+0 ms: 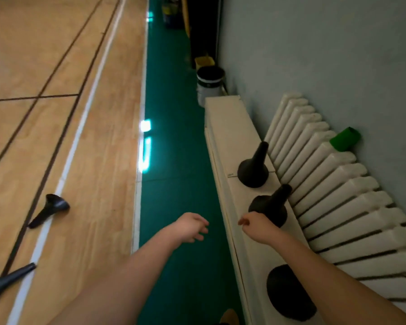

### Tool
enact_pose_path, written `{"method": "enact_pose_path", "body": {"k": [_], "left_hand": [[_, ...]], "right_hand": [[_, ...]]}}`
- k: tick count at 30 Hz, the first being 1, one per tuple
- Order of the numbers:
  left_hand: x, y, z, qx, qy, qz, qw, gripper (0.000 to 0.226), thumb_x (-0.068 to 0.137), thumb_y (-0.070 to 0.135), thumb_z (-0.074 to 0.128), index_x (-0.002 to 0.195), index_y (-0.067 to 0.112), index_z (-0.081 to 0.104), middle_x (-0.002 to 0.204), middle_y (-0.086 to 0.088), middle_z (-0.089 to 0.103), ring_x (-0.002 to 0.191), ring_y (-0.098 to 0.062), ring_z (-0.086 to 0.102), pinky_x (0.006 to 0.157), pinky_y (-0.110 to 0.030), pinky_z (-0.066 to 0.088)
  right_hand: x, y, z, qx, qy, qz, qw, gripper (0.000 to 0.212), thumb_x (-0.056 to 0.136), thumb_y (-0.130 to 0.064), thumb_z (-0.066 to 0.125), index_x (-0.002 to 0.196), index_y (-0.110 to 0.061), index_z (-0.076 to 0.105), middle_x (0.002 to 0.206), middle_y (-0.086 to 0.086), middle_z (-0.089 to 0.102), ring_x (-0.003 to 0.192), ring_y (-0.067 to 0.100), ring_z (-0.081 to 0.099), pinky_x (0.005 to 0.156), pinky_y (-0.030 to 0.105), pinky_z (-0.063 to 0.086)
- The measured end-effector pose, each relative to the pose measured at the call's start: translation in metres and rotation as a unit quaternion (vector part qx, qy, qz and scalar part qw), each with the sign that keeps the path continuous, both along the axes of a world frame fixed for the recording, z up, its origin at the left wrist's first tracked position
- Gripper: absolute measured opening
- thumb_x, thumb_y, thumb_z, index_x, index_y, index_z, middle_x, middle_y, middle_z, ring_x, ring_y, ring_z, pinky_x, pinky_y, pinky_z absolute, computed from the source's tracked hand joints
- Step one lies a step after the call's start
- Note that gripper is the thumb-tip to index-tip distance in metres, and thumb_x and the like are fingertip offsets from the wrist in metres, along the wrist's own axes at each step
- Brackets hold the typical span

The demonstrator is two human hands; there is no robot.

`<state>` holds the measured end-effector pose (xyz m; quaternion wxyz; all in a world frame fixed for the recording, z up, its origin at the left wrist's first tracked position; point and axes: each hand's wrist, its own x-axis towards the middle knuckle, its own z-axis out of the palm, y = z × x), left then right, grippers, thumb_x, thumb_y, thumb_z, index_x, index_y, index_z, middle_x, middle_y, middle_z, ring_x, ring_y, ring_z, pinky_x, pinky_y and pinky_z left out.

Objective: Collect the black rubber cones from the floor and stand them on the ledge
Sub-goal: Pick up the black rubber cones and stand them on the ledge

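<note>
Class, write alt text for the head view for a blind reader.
The right hand is at the base of the middle cone of three on a white ledge beside a radiator. The left hand hangs open; more cones lie on the wooden floor.

- Near cone (pixel 288 294): top hidden behind right forearm (pixel 338 275).
- Floor cone (pixel 10 279): base cut off by the left edge.
- Middle cone (pixel 275 202): blurred, base partly behind right hand (pixel 256 227).
</note>
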<state>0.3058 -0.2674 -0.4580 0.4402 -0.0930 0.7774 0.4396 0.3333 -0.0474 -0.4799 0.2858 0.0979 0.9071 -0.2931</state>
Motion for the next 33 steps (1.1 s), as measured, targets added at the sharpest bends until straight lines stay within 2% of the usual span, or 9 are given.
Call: {"method": "enact_pose_path", "body": {"k": [6,12,15,17,19,22,24,28,33], "left_hand": [[0.038,-0.165,0.041,-0.003,0.037,0.122,0.992,0.022,0.095,0.016,0.038,0.105,0.022,0.057,0.107,0.002,0.066,0.078,-0.012,0.063,0.066,-0.021,0.042],[0.095,-0.339,0.051,-0.006,0.058,0.293,0.954,0.028,0.099,0.017,0.037,0.119,0.016,0.057,0.115,-0.003,0.065,0.084,-0.011,0.064,0.072,-0.025,0.047],[0.137,-0.41,0.054,-0.028,0.068,0.372,0.925,0.027,0.098,0.019,0.037,0.113,0.019,0.059,0.111,0.001,0.067,0.091,-0.012,0.066,0.08,-0.028,0.049],[0.168,-0.449,0.054,-0.036,0.071,0.424,0.902,0.027,0.098,0.018,0.038,0.112,0.019,0.06,0.11,0.001,0.067,0.091,-0.012,0.066,0.083,-0.029,0.049],[0.197,-0.477,0.051,-0.041,0.066,0.471,0.879,0.028,0.098,0.016,0.036,0.111,0.019,0.06,0.108,0.0,0.067,0.091,-0.013,0.066,0.086,-0.03,0.05],[0.232,-0.505,0.044,-0.043,0.05,0.539,0.84,0.032,0.098,0.012,0.03,0.105,0.019,0.06,0.101,0.001,0.067,0.092,-0.014,0.066,0.094,-0.034,0.05],[0.254,-0.52,0.039,-0.04,0.038,0.583,0.81,0.033,0.097,0.013,0.029,0.103,0.02,0.061,0.101,0.002,0.068,0.093,-0.015,0.067,0.096,-0.035,0.049],[0.283,-0.545,0.035,-0.045,0.015,0.621,0.782,0.033,0.098,0.016,0.031,0.11,0.021,0.062,0.104,0.003,0.068,0.094,-0.015,0.066,0.094,-0.033,0.049],[0.312,-0.587,0.048,-0.065,0.005,0.676,0.734,0.027,0.099,0.02,0.038,0.113,0.019,0.061,0.108,0.0,0.065,0.094,-0.014,0.065,0.085,-0.028,0.049]], "right_hand": [[-0.015,-0.154,0.03,0.034,0.018,0.124,0.991,0.034,0.095,-0.008,0.045,0.124,-0.014,0.061,0.128,0.005,0.06,0.117,0.019,0.055,0.097,0.028,0.045],[-0.021,-0.332,0.049,0.039,0.076,0.244,0.966,0.04,0.089,-0.003,0.04,0.121,-0.012,0.063,0.126,0.006,0.062,0.113,0.021,0.059,0.092,0.026,0.046],[-0.015,-0.415,0.052,0.033,0.082,0.305,0.948,0.043,0.089,-0.002,0.035,0.119,-0.013,0.063,0.124,0.007,0.062,0.103,0.024,0.063,0.082,0.031,0.053],[-0.007,-0.467,0.053,0.031,0.075,0.361,0.929,0.041,0.09,-0.003,0.036,0.118,-0.013,0.064,0.125,0.007,0.062,0.101,0.024,0.062,0.074,0.025,0.051],[0.0,-0.511,0.051,0.031,0.066,0.415,0.907,0.039,0.091,-0.005,0.038,0.118,-0.014,0.064,0.125,0.007,0.062,0.101,0.023,0.059,0.07,0.02,0.046],[0.011,-0.565,0.046,0.006,0.054,0.47,0.881,0.031,0.095,-0.011,0.044,0.118,-0.015,0.064,0.119,0.003,0.063,0.107,0.021,0.057,0.084,0.025,0.045],[0.02,-0.601,0.042,-0.016,0.038,0.5,0.865,0.024,0.099,-0.023,0.046,0.112,-0.016,0.064,0.108,0.001,0.064,0.101,0.019,0.059,0.088,0.029,0.046],[0.033,-0.665,0.037,-0.036,0.014,0.527,0.849,0.035,0.1,-0.04,0.04,0.109,-0.014,0.062,0.108,0.005,0.063,0.101,0.023,0.06,0.098,0.042,0.046],[0.038,-0.737,0.039,-0.023,0.02,0.599,0.8,0.038,0.098,-0.047,0.038,0.102,-0.018,0.061,0.098,0.003,0.066,0.089,0.019,0.063,0.086,0.037,0.05]]}}
